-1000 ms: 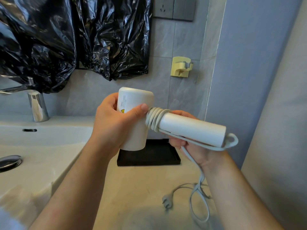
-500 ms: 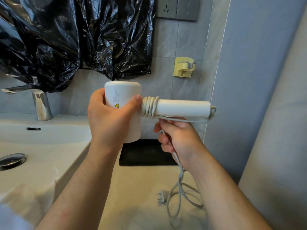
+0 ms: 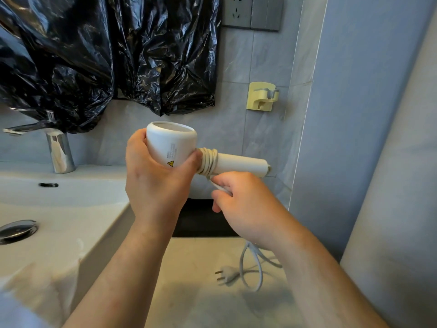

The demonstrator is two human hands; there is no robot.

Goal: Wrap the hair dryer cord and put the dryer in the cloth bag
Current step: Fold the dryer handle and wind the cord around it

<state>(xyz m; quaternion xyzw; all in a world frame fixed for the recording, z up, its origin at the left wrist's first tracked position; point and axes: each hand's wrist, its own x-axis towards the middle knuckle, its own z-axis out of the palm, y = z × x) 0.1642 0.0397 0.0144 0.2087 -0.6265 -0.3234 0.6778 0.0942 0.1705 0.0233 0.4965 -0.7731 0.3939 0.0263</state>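
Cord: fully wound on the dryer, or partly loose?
Partly loose. Cord turns ring the handle; the rest trails below the right hand to the plug on the counter.

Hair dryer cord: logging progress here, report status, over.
Left grip holds hair dryer body. Right grip pinches cord, several turns round handle. Plug and slack lie on counter; nothing blocks winding.

Hair dryer (image 3: 170, 143): white body, small yellow warning triangle, fine grey print beside it. Cord (image 3: 208, 160): off-white; plug (image 3: 225, 276) pale grey-white. Plastic sheet (image 3: 94, 55): glossy black, crinkled highlights. Wall tiles (image 3: 236, 67): light grey, faint marbling. Wall holder (image 3: 261, 97): pale yellow. Socket plate (image 3: 251, 11): dark grey. Tap (image 3: 59, 147): mirror chrome. Basin (image 3: 71, 209): white. Tray (image 3: 201, 218): matt black. Worktop (image 3: 201, 304): cream, faintly mottled.
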